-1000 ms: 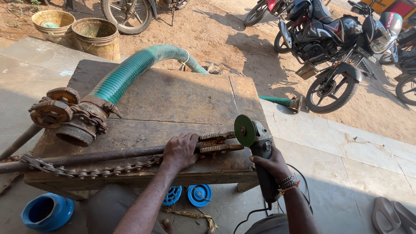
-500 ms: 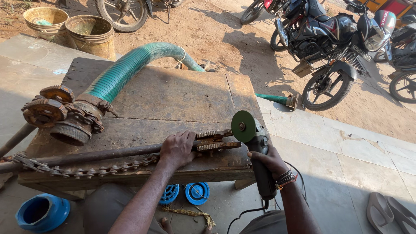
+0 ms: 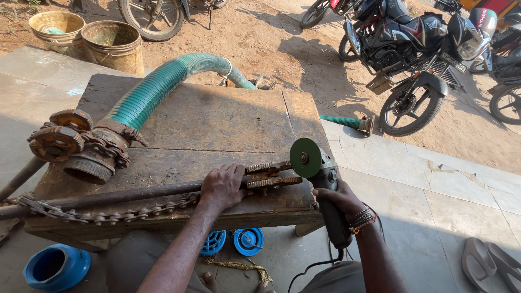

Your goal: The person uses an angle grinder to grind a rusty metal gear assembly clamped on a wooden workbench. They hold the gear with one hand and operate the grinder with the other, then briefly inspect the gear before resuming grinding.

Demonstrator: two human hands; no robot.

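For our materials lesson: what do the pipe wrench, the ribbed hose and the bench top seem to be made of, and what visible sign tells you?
Pipe wrench, under the left hand: probably iron or steel, brown with rust, toothed jaws.
Ribbed hose: likely flexible plastic, glossy green with close ridges.
Bench top: wood, dark and weathered, showing grain and plank seams.

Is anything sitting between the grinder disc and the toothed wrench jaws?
Nothing visible. The green disc of the angle grinder in the right hand sits right beside the wrench jaws, with no object between. The left hand presses the wrench handle further back.
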